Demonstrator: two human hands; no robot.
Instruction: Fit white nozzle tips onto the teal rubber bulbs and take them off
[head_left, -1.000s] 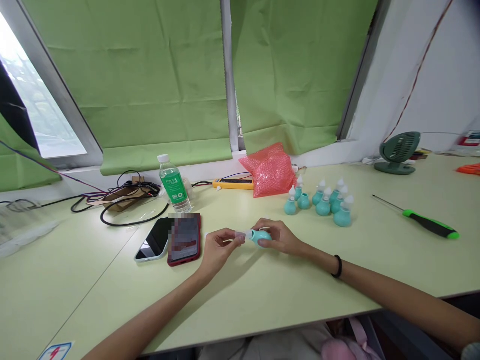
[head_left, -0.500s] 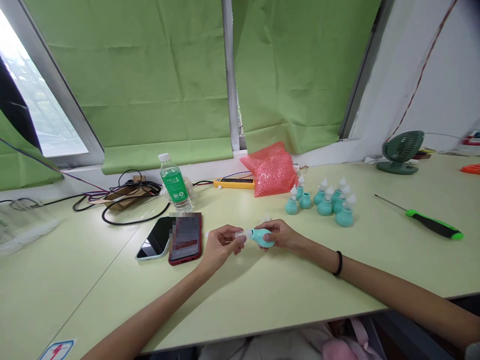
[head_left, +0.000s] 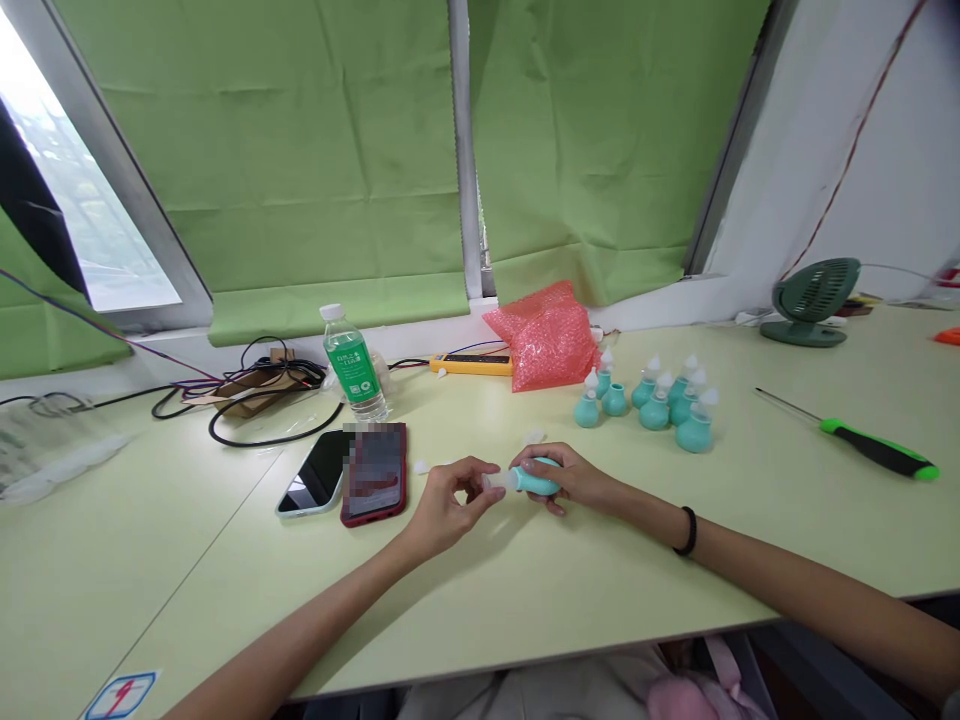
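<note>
My right hand (head_left: 574,478) is wrapped round a small teal rubber bulb (head_left: 536,480) lying sideways just above the table. My left hand (head_left: 450,500) pinches the clear white tip (head_left: 496,481) at the bulb's left end. The two hands meet over the middle of the pale green table (head_left: 525,590). Several finished teal bulbs with white tips (head_left: 660,405) stand in a cluster behind my right hand. Two loose white tips (head_left: 534,436) lie on the table close by.
Two phones (head_left: 352,478) lie left of my hands, with a green-labelled water bottle (head_left: 349,365) and tangled cables (head_left: 255,395) behind. A pink bubble-wrap bag (head_left: 544,335), a yellow tester (head_left: 471,364), a green-handled screwdriver (head_left: 874,450) and a small fan (head_left: 814,300) are further back and right.
Both hands have stayed together on the bulb. The left fingers have shifted their pinch on the white tip, and the bulb sits slightly lower.
</note>
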